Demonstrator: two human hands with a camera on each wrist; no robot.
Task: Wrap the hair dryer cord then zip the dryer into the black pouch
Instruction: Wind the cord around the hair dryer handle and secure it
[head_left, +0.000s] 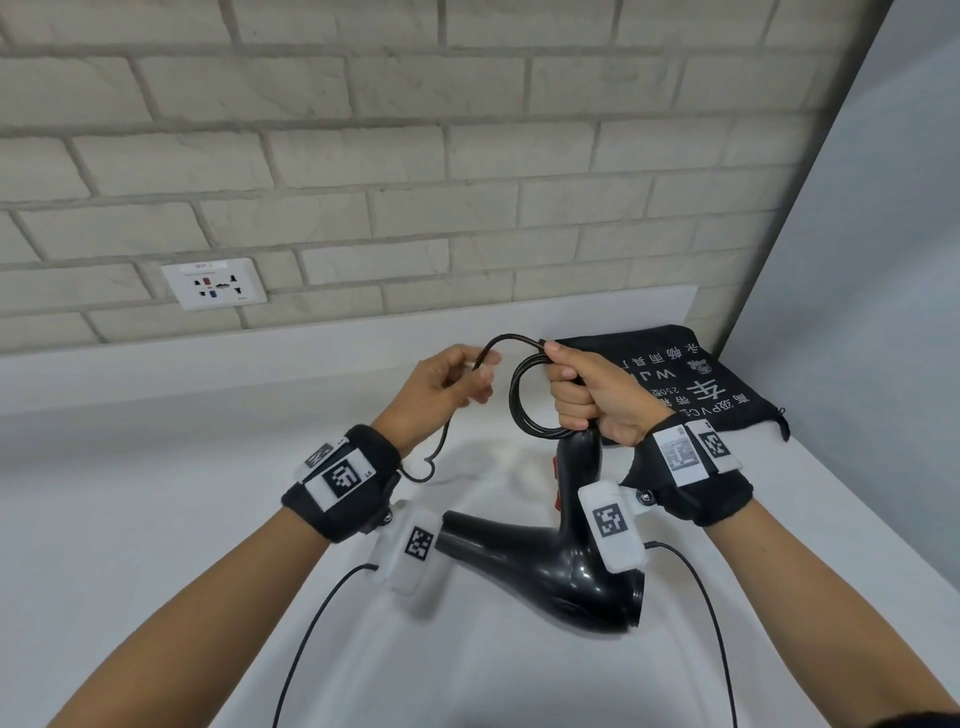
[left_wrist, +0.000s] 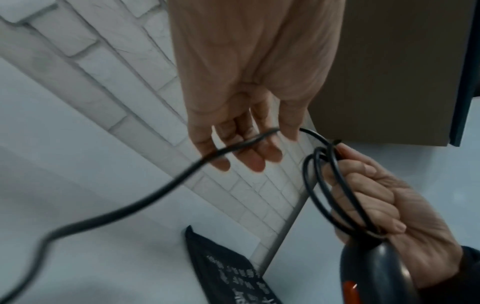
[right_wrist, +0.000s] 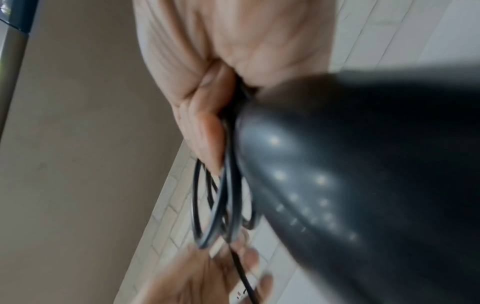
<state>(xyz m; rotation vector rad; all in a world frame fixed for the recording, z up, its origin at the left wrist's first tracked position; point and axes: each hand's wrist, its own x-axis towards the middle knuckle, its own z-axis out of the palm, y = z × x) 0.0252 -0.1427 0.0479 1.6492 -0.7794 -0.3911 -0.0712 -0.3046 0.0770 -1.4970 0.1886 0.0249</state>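
Black pouch (head_left: 691, 379) behind right hand (head_left: 597, 395), wall socket (head_left: 214, 283) far left

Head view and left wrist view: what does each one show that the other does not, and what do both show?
Only the head view shows the wall socket, both wristbands and the dryer's whole body with its nozzle.

Only the left wrist view shows, close up, the cord lying across the left hand's fingers, and a brown panel above.

Both show the right hand gripping the coiled loops at the handle, the left hand and the black pouch.
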